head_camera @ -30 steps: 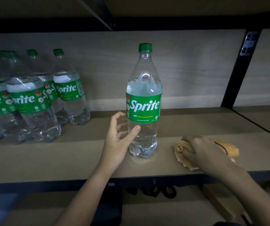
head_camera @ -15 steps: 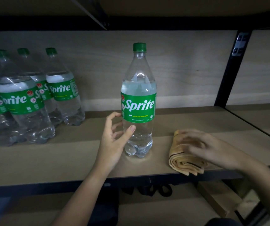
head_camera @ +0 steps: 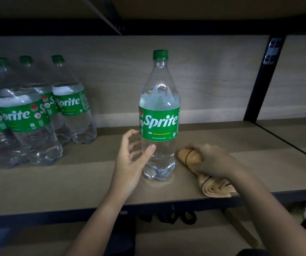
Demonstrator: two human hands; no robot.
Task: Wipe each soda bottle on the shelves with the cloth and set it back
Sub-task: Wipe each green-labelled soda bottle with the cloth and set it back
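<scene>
A clear Sprite bottle (head_camera: 159,115) with a green cap and green label stands upright in the middle of the wooden shelf (head_camera: 74,182). My left hand (head_camera: 130,161) cups its lower left side, with the thumb pressed on the front below the label and the fingers curled toward its side. To the right of the bottle lies a folded tan cloth (head_camera: 216,187), near the shelf's front edge. My right hand (head_camera: 215,163) grips the cloth's rolled far end, covering its middle.
Several more Sprite bottles (head_camera: 70,108) stand grouped at the shelf's left, against the back panel. A black upright post (head_camera: 259,80) divides off another shelf bay on the right. The shelf above hangs low overhead. A lower shelf holds dark items (head_camera: 176,217).
My right hand, spread over the cloth half a second ago, has closed round it and drawn one end toward the bottle. My left hand and the bottle have kept their pose.
</scene>
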